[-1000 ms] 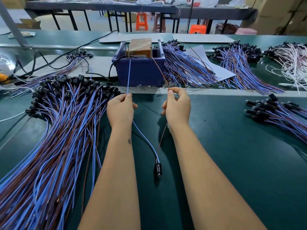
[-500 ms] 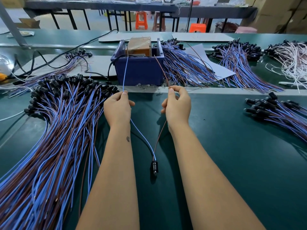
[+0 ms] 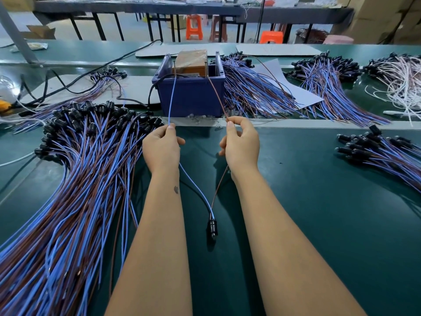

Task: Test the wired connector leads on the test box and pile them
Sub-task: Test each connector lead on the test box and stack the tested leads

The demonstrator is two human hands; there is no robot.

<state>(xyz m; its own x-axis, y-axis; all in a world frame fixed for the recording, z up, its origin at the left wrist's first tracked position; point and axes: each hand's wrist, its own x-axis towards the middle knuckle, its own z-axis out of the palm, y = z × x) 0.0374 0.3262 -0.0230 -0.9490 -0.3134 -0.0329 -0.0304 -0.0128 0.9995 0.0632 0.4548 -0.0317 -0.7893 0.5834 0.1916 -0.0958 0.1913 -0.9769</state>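
One connector lead is stretched between my hands. My left hand [image 3: 162, 147] pinches its blue wire [image 3: 171, 99], my right hand [image 3: 241, 144] pinches its brown wire [image 3: 216, 96]. Both wire ends reach up to the top of the test box [image 3: 192, 62], a brown unit sitting in a blue bin [image 3: 191, 96]. The lead's black connector [image 3: 212, 228] lies on the green table between my forearms. A large pile of blue-and-brown leads [image 3: 75, 183] with black connectors spreads across the left.
More lead bundles lie right of the bin [image 3: 255, 92], at the far right [image 3: 328, 83] and near right [image 3: 382, 156]. White leads [image 3: 401, 80] sit at the back right. Black power cables [image 3: 68, 87] run behind the left pile. Stools and tables stand beyond.
My hands have stayed almost still, holding the same two wires against the test box. The connector on the table has shifted only slightly.
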